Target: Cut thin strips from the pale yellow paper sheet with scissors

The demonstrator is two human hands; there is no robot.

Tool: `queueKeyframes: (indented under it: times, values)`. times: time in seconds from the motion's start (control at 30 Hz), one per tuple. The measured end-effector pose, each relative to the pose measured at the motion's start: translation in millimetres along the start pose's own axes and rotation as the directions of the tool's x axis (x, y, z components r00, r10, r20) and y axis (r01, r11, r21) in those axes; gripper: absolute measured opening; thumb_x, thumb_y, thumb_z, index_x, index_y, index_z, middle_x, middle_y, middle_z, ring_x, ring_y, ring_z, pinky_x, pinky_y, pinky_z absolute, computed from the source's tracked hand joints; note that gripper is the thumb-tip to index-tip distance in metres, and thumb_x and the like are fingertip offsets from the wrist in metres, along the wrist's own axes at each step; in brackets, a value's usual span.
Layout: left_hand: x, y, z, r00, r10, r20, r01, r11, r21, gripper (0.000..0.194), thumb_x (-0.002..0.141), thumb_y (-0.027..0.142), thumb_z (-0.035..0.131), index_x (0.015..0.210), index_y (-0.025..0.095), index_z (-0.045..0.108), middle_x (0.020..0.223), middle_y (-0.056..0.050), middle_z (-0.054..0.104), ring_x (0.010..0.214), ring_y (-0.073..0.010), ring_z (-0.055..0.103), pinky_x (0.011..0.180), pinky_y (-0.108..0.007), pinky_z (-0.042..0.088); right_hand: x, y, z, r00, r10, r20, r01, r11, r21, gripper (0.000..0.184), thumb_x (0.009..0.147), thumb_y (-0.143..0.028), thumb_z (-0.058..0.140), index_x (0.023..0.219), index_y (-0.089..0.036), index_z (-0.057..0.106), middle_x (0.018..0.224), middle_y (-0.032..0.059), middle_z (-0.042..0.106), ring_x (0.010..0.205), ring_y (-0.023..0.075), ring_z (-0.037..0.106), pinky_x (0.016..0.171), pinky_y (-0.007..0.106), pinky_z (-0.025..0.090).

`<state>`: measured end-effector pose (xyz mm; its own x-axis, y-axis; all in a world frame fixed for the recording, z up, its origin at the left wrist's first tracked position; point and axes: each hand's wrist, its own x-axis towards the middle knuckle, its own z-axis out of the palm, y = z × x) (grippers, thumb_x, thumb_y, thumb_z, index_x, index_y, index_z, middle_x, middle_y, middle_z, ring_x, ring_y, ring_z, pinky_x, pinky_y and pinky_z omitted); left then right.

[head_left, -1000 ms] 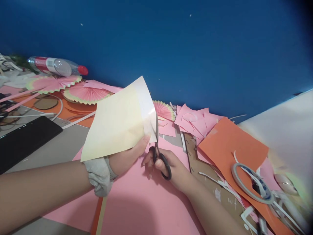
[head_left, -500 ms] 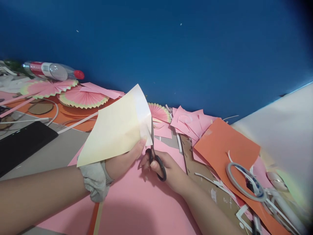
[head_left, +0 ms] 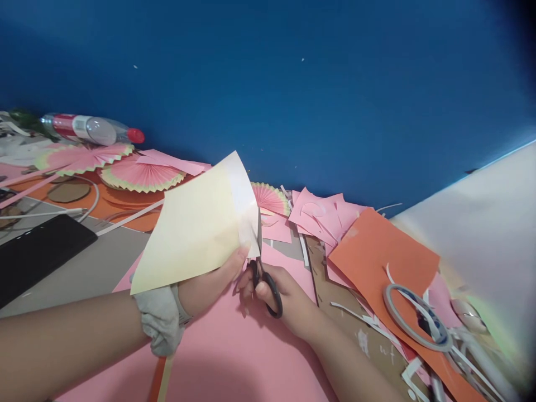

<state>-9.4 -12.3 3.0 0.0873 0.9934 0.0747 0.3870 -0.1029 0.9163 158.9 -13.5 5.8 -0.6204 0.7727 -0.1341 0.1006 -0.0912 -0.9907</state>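
My left hand [head_left: 209, 285] pinches the lower edge of a pale yellow sheet of paper [head_left: 196, 226] and holds it up tilted over the table. A grey cloth band wraps that wrist. My right hand [head_left: 288, 296] grips black-handled scissors [head_left: 263, 276], fingers through the loops. The blades point up along the sheet's white right-hand strip. Both hands hover above a large pink sheet [head_left: 234, 346] lying flat.
An orange sheet [head_left: 377, 251], pink scraps [head_left: 318, 215] and a tape ring [head_left: 412, 318] lie to the right. Pleated pink fans [head_left: 138, 173], a plastic bottle [head_left: 92, 128] and a black flat object [head_left: 37, 254] sit to the left. A blue wall [head_left: 293, 84] stands behind.
The view has shifted slightly; hands, paper and scissors sit a little lower and further left in frame. The grip on both is unchanged.
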Motion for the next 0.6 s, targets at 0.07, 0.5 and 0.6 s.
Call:
queueKeyframes:
  times: [0.07, 0.5, 0.6]
  values:
    - [-0.6, -2.6, 1.7, 1.0, -0.029, -0.009, 0.029, 0.999, -0.034, 0.033, 0.085, 0.041, 0.045, 0.057, 0.024, 0.051, 0.064, 0.001, 0.062, 0.067, -0.0179, 0.059, 0.07, -0.032, 0.049, 0.4, 0.9, -0.2, 1.0, -0.002, 0.001, 0.002, 1.0, -0.006, 0.048, 0.077, -0.063, 0.048, 0.079, -0.015, 0.053, 0.065, 0.0026, 0.055, 0.064, 0.0169, 0.056, 0.062, 0.028, 0.043]
    - [-1.7, -1.1, 1.8, 1.0, -0.001, 0.026, 0.003, 0.997, -0.079, 0.032, 0.086, 0.046, 0.043, 0.064, 0.026, 0.055, 0.076, 0.0, 0.066, 0.078, -0.0198, 0.06, 0.085, -0.035, 0.045, 1.4, 2.0, -0.2, 0.998, -0.057, 0.003, 0.057, 0.995, -0.084, 0.047, 0.082, -0.06, 0.044, 0.081, -0.014, 0.054, 0.068, 0.0028, 0.055, 0.061, 0.0141, 0.053, 0.061, 0.026, 0.041]
    - [-1.5, -3.4, 3.2, 0.994, 0.004, 0.111, 0.012, 0.99, -0.142, 0.041, 0.088, 0.047, 0.037, 0.057, 0.024, 0.051, 0.069, -0.001, 0.064, 0.073, -0.0177, 0.06, 0.078, -0.032, 0.047, 1.9, 0.1, -1.0, 0.998, -0.044, 0.034, 0.047, 0.997, -0.069, 0.047, 0.082, -0.06, 0.043, 0.083, -0.014, 0.053, 0.069, 0.0036, 0.056, 0.062, 0.0145, 0.053, 0.059, 0.025, 0.04]
